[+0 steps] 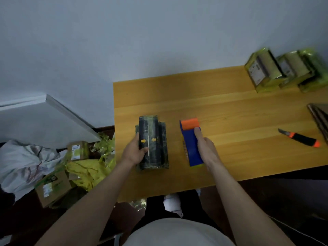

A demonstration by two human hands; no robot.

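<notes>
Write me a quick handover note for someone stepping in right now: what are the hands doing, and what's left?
Left hand grips the dark wrapped package by its left side, flat on the table.
Right hand holds the blue and orange tool beside the package, not touching it.
Utility knife lies apart at the right; yellow-green wrapped packages stand at the far right corner.
Done: package placed and steadied. Left: probably working the tool on it; the wrap looks unopened.
</notes>
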